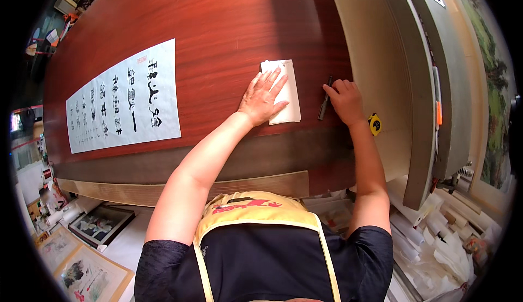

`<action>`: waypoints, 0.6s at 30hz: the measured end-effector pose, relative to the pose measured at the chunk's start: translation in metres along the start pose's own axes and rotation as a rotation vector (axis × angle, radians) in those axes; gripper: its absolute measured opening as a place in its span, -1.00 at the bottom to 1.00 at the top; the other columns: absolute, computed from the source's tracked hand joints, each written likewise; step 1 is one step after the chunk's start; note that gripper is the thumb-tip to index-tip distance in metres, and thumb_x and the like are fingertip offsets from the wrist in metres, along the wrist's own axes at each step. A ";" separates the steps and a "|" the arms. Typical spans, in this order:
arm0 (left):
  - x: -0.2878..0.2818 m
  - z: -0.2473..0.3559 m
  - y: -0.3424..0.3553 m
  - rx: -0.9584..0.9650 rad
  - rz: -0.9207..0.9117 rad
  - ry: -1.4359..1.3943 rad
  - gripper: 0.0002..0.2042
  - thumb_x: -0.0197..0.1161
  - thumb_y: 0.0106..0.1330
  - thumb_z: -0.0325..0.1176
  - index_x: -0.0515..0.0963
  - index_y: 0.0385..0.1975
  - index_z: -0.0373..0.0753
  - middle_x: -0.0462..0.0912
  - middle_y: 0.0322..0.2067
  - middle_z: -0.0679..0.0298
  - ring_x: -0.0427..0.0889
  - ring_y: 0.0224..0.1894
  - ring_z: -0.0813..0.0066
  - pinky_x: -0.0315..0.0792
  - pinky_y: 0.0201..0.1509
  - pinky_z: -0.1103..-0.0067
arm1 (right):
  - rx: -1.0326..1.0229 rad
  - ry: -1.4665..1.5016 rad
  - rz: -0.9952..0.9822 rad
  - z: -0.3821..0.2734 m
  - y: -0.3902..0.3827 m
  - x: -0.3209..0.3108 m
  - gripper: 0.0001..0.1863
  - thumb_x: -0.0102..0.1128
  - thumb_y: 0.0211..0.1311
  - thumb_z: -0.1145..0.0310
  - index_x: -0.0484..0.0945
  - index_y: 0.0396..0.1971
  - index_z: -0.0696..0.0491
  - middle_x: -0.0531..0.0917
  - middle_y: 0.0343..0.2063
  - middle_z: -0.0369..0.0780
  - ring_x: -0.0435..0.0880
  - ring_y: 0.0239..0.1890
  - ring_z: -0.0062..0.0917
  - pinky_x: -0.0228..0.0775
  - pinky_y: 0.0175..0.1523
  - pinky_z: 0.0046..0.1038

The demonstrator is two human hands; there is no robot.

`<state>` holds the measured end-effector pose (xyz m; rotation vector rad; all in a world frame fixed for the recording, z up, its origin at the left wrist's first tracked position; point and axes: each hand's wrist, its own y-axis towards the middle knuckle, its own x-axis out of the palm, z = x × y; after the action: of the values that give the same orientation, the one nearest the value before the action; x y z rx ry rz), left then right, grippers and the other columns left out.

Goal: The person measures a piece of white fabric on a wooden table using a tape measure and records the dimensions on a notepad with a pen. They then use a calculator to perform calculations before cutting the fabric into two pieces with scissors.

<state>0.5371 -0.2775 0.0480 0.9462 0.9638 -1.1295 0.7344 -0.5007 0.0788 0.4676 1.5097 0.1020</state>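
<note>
My left hand (259, 99) lies flat with its fingers spread on a narrow white pad of paper (292, 98). The pad rests on the reddish-brown tabletop (218, 73). To its right, my right hand (346, 100) has curled fingers, with the thumb and fingertips at the side of a slim black pen (323, 109). The pen is at the table surface, roughly parallel to the pad. A yellow and black tape measure (374, 124) sits just beside my right wrist.
A long sheet with black brush calligraphy (125, 98) lies on the table's left side. A pale wooden strip (267, 184) runs along the near edge. Grey board edges (422, 177) rise on the right, with paper rolls (406, 231) below. A framed picture (101, 226) is at lower left.
</note>
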 end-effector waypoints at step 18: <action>-0.003 0.007 0.000 -0.013 0.063 0.004 -0.31 0.19 0.29 0.08 0.25 0.40 0.00 0.16 0.44 0.30 0.09 0.46 0.26 -0.07 0.53 0.26 | 0.759 1.463 0.352 -0.053 0.085 0.046 -0.92 0.11 0.31 0.54 0.48 -0.23 0.11 0.56 -0.44 -0.33 0.55 -0.45 -0.71 0.48 -0.33 -0.63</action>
<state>0.5373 -0.2836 0.0528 0.9623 0.9370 -1.0679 0.7055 -0.3952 0.0664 1.4669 2.8863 0.1566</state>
